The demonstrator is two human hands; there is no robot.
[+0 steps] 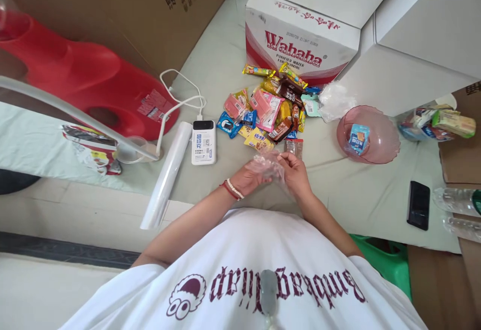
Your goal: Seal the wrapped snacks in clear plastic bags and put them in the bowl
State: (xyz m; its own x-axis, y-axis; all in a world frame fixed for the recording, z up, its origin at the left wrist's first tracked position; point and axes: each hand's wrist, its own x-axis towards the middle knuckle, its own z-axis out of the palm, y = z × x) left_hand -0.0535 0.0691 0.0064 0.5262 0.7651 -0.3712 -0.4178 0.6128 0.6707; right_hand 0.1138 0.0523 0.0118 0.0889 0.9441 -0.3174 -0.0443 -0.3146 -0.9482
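My left hand [251, 179] is closed on a crumpled clear plastic bag [271, 165], low over the table near my body. On the bag's right side, my right hand [295, 170] pinches the film between thumb and fingers. Just beyond both hands lies a pile of wrapped snacks, among them yellow packets [259, 139], blue packets [229, 125], pink packets [263, 105] and a dark brown packet [290, 91]. A small clear-and-red packet [293, 147] lies right behind my right hand, partly covered by it.
A pink translucent bowl [387, 142] holding a blue packet stands at right, near a black phone [418, 205]. To the left are a white power bank [204, 144] with a cable and a roll of clear film [167, 177]. A Wahaha carton [300, 44] stands behind the snacks.
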